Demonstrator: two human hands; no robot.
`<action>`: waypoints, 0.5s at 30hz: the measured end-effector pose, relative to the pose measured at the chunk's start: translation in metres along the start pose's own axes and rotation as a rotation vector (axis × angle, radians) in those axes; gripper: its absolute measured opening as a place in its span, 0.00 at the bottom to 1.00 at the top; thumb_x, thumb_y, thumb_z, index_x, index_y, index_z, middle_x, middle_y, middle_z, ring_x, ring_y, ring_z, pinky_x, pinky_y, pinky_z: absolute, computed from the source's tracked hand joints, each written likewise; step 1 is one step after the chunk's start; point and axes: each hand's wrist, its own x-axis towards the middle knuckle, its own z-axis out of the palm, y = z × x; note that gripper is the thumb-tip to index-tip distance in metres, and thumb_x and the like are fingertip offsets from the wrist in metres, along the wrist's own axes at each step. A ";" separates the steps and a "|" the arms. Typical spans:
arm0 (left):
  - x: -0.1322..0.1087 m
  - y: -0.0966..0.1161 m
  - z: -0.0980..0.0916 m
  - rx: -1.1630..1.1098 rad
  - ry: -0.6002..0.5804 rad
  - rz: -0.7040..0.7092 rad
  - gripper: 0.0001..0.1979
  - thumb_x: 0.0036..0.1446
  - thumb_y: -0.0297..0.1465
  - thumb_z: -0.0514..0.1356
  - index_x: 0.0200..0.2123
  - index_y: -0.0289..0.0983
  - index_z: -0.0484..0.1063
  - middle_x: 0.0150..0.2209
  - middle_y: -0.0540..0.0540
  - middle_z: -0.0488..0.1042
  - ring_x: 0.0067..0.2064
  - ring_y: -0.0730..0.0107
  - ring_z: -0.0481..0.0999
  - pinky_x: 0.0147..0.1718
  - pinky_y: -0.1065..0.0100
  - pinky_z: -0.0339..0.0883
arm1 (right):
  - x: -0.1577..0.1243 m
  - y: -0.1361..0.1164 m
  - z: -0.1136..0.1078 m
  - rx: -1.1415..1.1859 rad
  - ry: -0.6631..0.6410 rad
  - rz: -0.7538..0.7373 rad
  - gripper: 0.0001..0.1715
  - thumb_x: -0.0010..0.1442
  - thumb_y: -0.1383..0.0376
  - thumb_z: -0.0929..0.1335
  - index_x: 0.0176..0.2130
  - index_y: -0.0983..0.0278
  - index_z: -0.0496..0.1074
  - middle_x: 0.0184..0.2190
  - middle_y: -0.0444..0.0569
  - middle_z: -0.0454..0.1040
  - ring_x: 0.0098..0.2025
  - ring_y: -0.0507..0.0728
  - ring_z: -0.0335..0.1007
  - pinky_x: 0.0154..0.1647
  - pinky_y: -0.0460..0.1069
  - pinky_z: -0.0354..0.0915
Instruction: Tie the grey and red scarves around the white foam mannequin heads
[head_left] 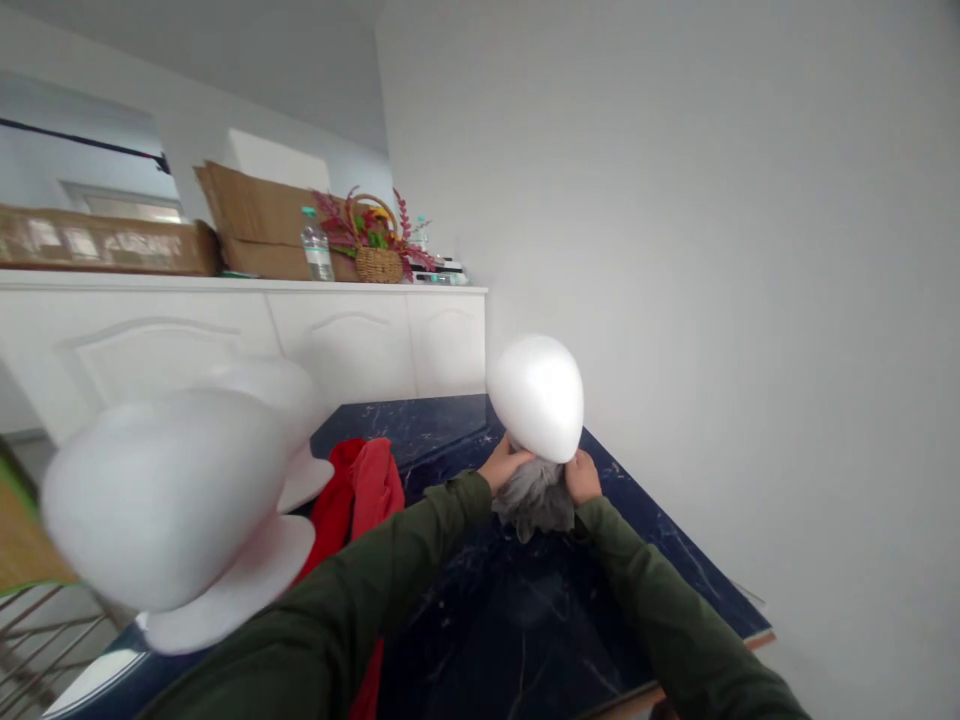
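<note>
Over a dark marble bench point(442, 425), a white foam mannequin head point(537, 395) is held up, gripped low on either side by the left hand point(504, 465) and right hand point(583, 476), with grey fluffy cloth point(534, 497) bunched beneath it. Two blurred foam heads point(165, 500) show nearer the camera, beside a red cloth point(367, 490).

Two white foam mannequin heads point(161, 500) with flared bases sat blurred at the near left, one just in front of the other point(274, 400), beside a crumpled red cloth point(360, 495) on the dark blue marble tabletop point(405, 425). Behind rose a white paneled cabinet point(150, 350). On top of it stood a brown wrapped parcel point(97, 240), cardboard boxes point(255, 225), a plastic water bottle point(317, 245), and a wicker basket point(379, 263) of red artificial foliage. A metal railing point(45, 650) showed at the lower left.
</note>
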 end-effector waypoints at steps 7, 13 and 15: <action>0.102 -0.044 0.029 0.234 0.071 0.033 0.38 0.39 0.27 0.64 0.55 0.32 0.55 0.55 0.36 0.59 0.58 0.53 0.54 0.56 0.58 0.46 | 0.061 0.070 0.022 -0.033 0.156 0.085 0.26 0.53 0.65 0.54 0.47 0.71 0.67 0.47 0.59 0.66 0.53 0.61 0.57 0.55 0.58 0.51; 0.146 -0.085 0.035 0.360 0.005 0.061 0.34 0.49 0.29 0.58 0.58 0.33 0.47 0.59 0.38 0.54 0.59 0.62 0.55 0.57 0.64 0.47 | 0.079 0.109 0.035 -0.052 0.156 0.102 0.26 0.51 0.65 0.58 0.48 0.71 0.67 0.46 0.60 0.67 0.52 0.62 0.60 0.54 0.57 0.53; 0.149 -0.097 0.035 0.377 0.031 0.022 0.31 0.53 0.32 0.55 0.58 0.31 0.48 0.58 0.36 0.55 0.58 0.63 0.56 0.57 0.64 0.48 | 0.079 0.113 0.037 -0.081 0.136 0.104 0.24 0.48 0.65 0.61 0.45 0.70 0.69 0.45 0.60 0.68 0.51 0.63 0.61 0.54 0.56 0.53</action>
